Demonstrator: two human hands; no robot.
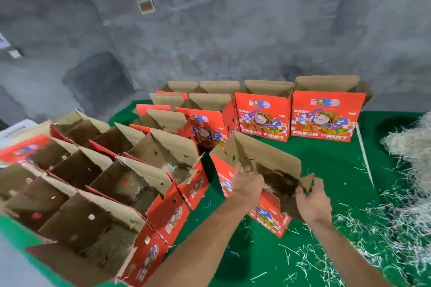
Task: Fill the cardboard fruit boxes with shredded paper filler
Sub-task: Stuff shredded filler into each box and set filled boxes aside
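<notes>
Nearest us, our left hand (247,183) and right hand (312,202) hold a tilted red fruit box (261,184) on the green table (326,154), fingers curled over its open flaps. Shredded paper (410,144) is heaped at the right; more open boxes (98,184) stand at the left.

Both hands' grip on open red box (265,205), green table (326,154), shredded paper (410,147)
</notes>
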